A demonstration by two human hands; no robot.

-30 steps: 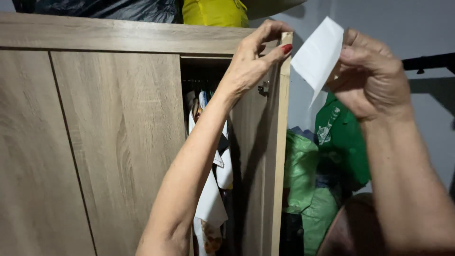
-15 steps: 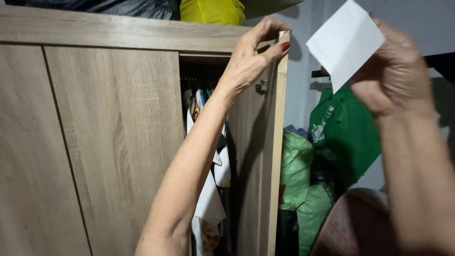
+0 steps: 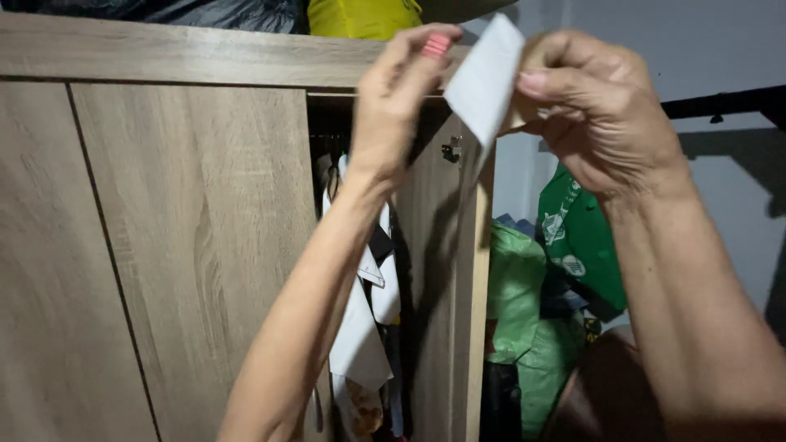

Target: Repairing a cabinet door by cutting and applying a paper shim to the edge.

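Both hands are now meeting in front of the top corner of the wardrobe door, whereas half a second ago the left hand was gripping that corner and the right was holding the paper out to the side. That folded white slip of paper point(image 3: 485, 82) is hanging between the two hands, pinched at its upper edge by the right hand point(image 3: 602, 115), whose thumb and fingers are closing narrowly on it, while the left hand point(image 3: 399, 102) is reaching in from the other side with its red-nailed fingertips point(image 3: 435, 45) curling toward the paper's top; whether they are actually touching it I cannot tell. Just behind the paper, the open wooden wardrobe door point(image 3: 446, 270) is standing edge-on, with a small metal hinge fitting point(image 3: 451, 149) just below the left hand. Handling the slip well, in my judgement, is calling for a light two-handed pinch near its edges, keeping it flat and clear of the door edge so that it is not creasing or snagging on the fitting. Below the left forearm, white garments point(image 3: 364, 327) are hanging inside the wardrobe; below the right hand, green bags point(image 3: 581, 237) are hanging against the grey wall point(image 3: 720, 49), and a yellow bag point(image 3: 360, 16) is sitting on the wardrobe top above both hands.
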